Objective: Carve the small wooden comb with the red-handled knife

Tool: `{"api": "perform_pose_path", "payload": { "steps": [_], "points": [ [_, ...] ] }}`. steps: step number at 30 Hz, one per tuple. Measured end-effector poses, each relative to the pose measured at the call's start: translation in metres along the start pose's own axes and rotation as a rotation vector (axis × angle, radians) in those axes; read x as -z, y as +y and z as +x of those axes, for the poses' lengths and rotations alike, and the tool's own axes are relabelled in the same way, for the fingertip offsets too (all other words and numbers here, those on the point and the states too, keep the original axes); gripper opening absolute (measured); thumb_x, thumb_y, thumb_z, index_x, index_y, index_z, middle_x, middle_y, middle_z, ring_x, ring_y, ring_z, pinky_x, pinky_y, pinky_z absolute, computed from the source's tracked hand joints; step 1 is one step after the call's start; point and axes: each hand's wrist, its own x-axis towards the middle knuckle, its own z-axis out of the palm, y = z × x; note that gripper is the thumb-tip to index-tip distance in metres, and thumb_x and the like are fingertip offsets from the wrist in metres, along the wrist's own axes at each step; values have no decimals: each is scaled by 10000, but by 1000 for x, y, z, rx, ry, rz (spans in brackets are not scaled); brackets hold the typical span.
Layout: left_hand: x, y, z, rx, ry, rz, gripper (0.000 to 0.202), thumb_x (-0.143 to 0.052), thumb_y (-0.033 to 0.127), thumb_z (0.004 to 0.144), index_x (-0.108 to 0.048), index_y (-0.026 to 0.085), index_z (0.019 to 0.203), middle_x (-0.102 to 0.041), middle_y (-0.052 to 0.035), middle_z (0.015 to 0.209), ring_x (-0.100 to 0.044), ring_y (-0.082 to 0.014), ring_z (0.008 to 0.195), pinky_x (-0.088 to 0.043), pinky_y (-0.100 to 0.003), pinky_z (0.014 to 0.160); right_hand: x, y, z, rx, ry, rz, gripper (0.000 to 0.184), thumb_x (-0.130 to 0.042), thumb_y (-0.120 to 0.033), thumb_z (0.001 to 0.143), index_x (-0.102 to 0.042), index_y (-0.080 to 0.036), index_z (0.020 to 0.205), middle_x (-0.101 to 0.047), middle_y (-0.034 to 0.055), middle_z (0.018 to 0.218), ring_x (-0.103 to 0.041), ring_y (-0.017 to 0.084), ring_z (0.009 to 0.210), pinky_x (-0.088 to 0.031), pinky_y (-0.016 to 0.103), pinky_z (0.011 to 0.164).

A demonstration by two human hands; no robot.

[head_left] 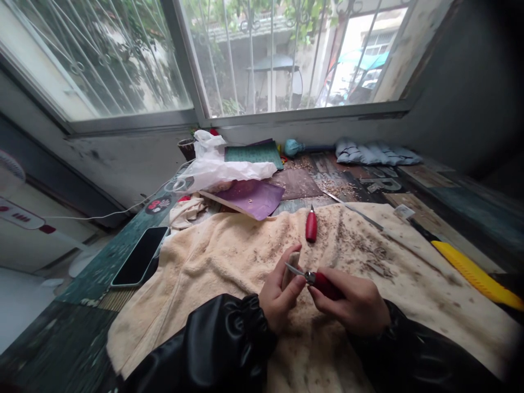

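My left hand (280, 292) is wrapped round a small piece of wood (291, 265), which stands up between thumb and fingers. In my right hand (356, 303) is a carving knife (325, 285) with a red handle and a short metal blade. The blade points left and lies against or just in front of the wood, close to my left thumb. A second red-handled carving knife (311, 226) rests beyond my hands on the cream towel (216, 251), its tip pointing away. Brown shavings are scattered over the towel.
A phone (141, 256) lies at the left. Behind the towel are a purple sheet (256, 197), a white plastic bag (233, 172) and a green mat (254, 154). A long thin metal tool (364, 217) and a yellow-handled tool (477, 273) lie at the right.
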Motion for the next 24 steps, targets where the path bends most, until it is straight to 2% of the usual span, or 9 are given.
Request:
{"api": "perform_pose_path", "payload": {
  "steps": [6,15,20,24],
  "points": [
    [-1,-4,-1,-40,28,50,531,-508,445,804,-360,246,1273,-373,37,644,-290,-31,436,-226,-171,398,-5,0,-4,-20,52,-57,313,-488,-450,798,-601,-192,663,-502,-40,476,-439,62,411,-315,201,445],
    [-3,-2,-2,-55,69,106,519,-510,458,795,-394,227,1245,-398,27,654,-303,-37,429,-258,-176,399,-4,-4,-5,-48,60,-32,287,-500,-432,794,-611,-186,697,-508,-33,483,-443,67,415,-329,201,455],
    [0,3,-1,-76,81,178,548,-528,460,775,-420,216,1253,-484,-27,747,-443,-107,561,-377,-203,488,-2,-5,-4,-58,72,-29,278,-512,-422,791,-608,-180,693,-506,-36,489,-445,66,415,-325,205,460],
    [1,4,-1,-121,74,275,539,-496,461,794,-425,208,1264,-509,-46,773,-481,-168,701,-426,-275,640,-2,-5,-4,-55,55,-18,288,-510,-429,788,-601,-179,680,-499,-33,493,-447,69,421,-326,204,460]
  ]
}}
